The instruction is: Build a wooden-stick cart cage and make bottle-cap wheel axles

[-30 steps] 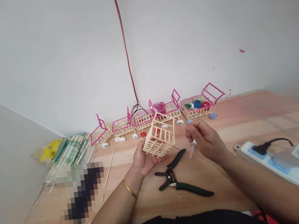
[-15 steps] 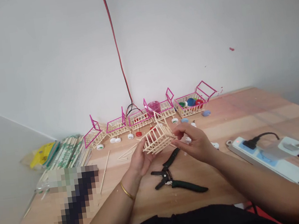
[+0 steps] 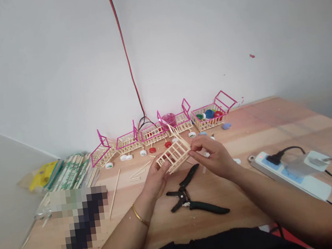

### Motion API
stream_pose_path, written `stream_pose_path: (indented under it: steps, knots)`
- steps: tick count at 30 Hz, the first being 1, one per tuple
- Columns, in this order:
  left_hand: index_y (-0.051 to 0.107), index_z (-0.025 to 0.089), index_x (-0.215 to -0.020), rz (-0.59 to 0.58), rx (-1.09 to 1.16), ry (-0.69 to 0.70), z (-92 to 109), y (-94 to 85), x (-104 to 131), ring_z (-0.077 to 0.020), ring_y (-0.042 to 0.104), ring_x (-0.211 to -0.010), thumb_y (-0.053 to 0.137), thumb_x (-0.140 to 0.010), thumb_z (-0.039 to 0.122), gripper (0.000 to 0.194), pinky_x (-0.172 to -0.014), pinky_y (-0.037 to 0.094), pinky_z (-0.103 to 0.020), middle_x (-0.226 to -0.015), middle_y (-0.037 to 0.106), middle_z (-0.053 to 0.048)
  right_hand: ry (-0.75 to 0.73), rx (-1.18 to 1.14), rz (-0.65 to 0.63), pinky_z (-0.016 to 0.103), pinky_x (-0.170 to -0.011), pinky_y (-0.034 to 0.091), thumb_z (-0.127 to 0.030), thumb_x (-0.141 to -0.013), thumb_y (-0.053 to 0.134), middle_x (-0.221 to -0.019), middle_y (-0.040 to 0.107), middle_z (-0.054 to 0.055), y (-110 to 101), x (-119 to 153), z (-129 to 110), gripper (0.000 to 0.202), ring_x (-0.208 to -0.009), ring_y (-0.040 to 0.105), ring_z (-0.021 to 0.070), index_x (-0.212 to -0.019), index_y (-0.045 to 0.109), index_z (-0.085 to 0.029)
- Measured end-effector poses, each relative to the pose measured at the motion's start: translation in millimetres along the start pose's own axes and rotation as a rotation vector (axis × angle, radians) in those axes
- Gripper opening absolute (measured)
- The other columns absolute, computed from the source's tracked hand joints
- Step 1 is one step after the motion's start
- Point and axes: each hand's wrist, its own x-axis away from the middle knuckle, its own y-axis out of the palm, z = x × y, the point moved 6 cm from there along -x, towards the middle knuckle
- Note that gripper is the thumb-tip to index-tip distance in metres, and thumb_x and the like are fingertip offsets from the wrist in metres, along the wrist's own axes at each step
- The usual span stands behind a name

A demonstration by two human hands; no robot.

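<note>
Between my two hands, above the table, I hold a small unpainted cart (image 3: 174, 155) built of thin wooden sticks, tilted with its slatted side towards me. My left hand (image 3: 156, 178) is closed around its left end, thumb against the slats. The fingertips of my right hand (image 3: 212, 155) pinch its right end. Below the cart lies a pair of wire-stripping pliers (image 3: 182, 195) with dark handles, its jaws apart. A few loose sticks (image 3: 137, 174) rest on the table just left of the cart.
Along the wall stand several stick carts (image 3: 128, 141) with pink rims and bottle-cap wheels. A pink cup (image 3: 169, 120) is among them. Packs of sticks (image 3: 73, 172) and a yellow bag (image 3: 43, 176) lie at the left. A power strip (image 3: 293, 177) with plugged-in cords sits at the right.
The cart has turned in my hands, so its slatted side faces me more squarely. My right fingers have closed in on its right end. The whole view has shifted slightly.
</note>
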Motion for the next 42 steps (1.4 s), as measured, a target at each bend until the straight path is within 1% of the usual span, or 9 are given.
stream_pose_path:
  steps: [5, 11, 16, 21, 23, 26, 31, 37, 42]
  knots:
    - [0.062, 0.015, -0.107, 0.011, 0.012, -0.029, -3.2, -1.7, -0.7, -0.0242, 0.061, -0.102, 0.071, -0.076, 0.029, 0.035, -0.094, 0.044, -0.041, -0.109, 0.066, -0.011, 0.096, -0.136, 0.036, 0.035, -0.076, 0.045, -0.032, -0.088, 0.055, -0.080, 0.057, 0.004, -1.3, 2.2, 8.2, 0.012, -0.081, 0.055, 0.0192, -0.079, 0.053, -0.023]
    - [0.061, 0.017, -0.110, 0.000, 0.132, -0.076, 1.8, -0.5, -1.7, -0.0235, 0.061, -0.101, 0.063, -0.082, 0.034, 0.032, -0.092, 0.047, -0.043, -0.113, 0.064, -0.010, 0.295, -0.253, 0.264, 0.028, -0.066, 0.043, -0.042, -0.090, 0.051, -0.077, 0.056, 0.001, -22.3, 4.2, 25.6, 0.021, -0.070, 0.054, 0.0148, -0.082, 0.049, -0.022]
    - [0.056, 0.020, -0.121, -0.072, 0.303, -0.187, 6.2, -2.4, -1.2, -0.0269, 0.059, -0.106, 0.054, -0.085, 0.047, 0.045, -0.091, 0.048, -0.048, -0.119, 0.062, -0.011, 0.267, -0.321, 0.385, 0.027, -0.056, 0.038, -0.047, -0.093, 0.043, -0.061, 0.046, -0.003, -34.7, 2.4, 28.5, 0.030, -0.057, 0.045, 0.0132, -0.074, 0.042, -0.023]
    - [0.060, 0.017, -0.113, -0.116, 0.346, -0.192, 9.3, -3.6, 0.8, -0.0293, 0.060, -0.106, 0.060, -0.080, 0.047, 0.044, -0.093, 0.046, -0.050, -0.113, 0.065, -0.011, 0.301, -0.288, 0.156, 0.028, -0.054, 0.038, -0.044, -0.092, 0.048, -0.057, 0.046, -0.002, -15.6, 4.2, 29.0, 0.035, -0.053, 0.044, 0.0120, -0.065, 0.046, -0.021]
    - [0.062, 0.017, -0.110, -0.140, 0.352, -0.186, 8.9, -2.3, 1.7, -0.0280, 0.060, -0.105, 0.062, -0.080, 0.044, 0.041, -0.093, 0.046, -0.048, -0.111, 0.066, -0.011, 0.276, -0.373, 0.060, 0.029, -0.061, 0.044, -0.042, -0.087, 0.057, -0.074, 0.056, 0.000, -4.3, 5.6, 28.8, 0.020, -0.064, 0.052, 0.0133, -0.087, 0.053, -0.022]
    - [0.062, 0.017, -0.111, -0.156, 0.305, -0.154, 8.2, -1.1, 1.9, -0.0266, 0.061, -0.104, 0.062, -0.081, 0.041, 0.038, -0.092, 0.047, -0.045, -0.113, 0.066, -0.011, 0.187, -0.399, -0.045, 0.032, -0.073, 0.047, -0.038, -0.082, 0.064, -0.102, 0.055, 0.004, 6.9, 6.8, 26.1, 0.041, -0.078, 0.055, 0.0145, -0.117, 0.045, -0.027]
    - [0.059, 0.016, -0.115, -0.143, 0.103, -0.024, 9.3, -1.8, -1.1, -0.0276, 0.059, -0.108, 0.065, -0.080, 0.032, 0.040, -0.096, 0.044, -0.045, -0.118, 0.063, -0.012, 0.074, -0.047, -0.066, 0.034, -0.074, 0.047, -0.036, -0.078, 0.069, -0.093, 0.051, 0.003, 3.6, 4.6, 19.5, 0.056, -0.079, 0.051, 0.0169, -0.127, 0.043, -0.027]
    - [0.057, 0.018, -0.116, -0.100, -0.155, 0.138, 13.2, -11.6, -4.4, -0.0276, 0.055, -0.114, 0.070, -0.075, 0.031, 0.044, -0.098, 0.041, -0.042, -0.123, 0.059, -0.012, -0.060, 0.049, -0.208, 0.036, -0.078, 0.049, -0.024, -0.078, 0.067, -0.109, 0.047, 0.008, 6.4, 1.8, 9.3, 0.058, -0.087, 0.051, 0.0189, -0.131, 0.042, -0.027]
    - [0.046, 0.024, -0.130, -0.113, -0.370, 0.285, 21.2, -16.7, -5.4, -0.0314, 0.041, -0.128, 0.078, -0.064, 0.042, 0.076, -0.105, 0.035, -0.043, -0.141, 0.043, -0.012, -0.067, 0.074, -0.169, 0.037, -0.078, 0.049, -0.016, -0.076, 0.066, -0.100, 0.050, 0.007, 5.5, 2.6, 14.5, 0.050, -0.085, 0.052, 0.0198, -0.121, 0.046, -0.024]
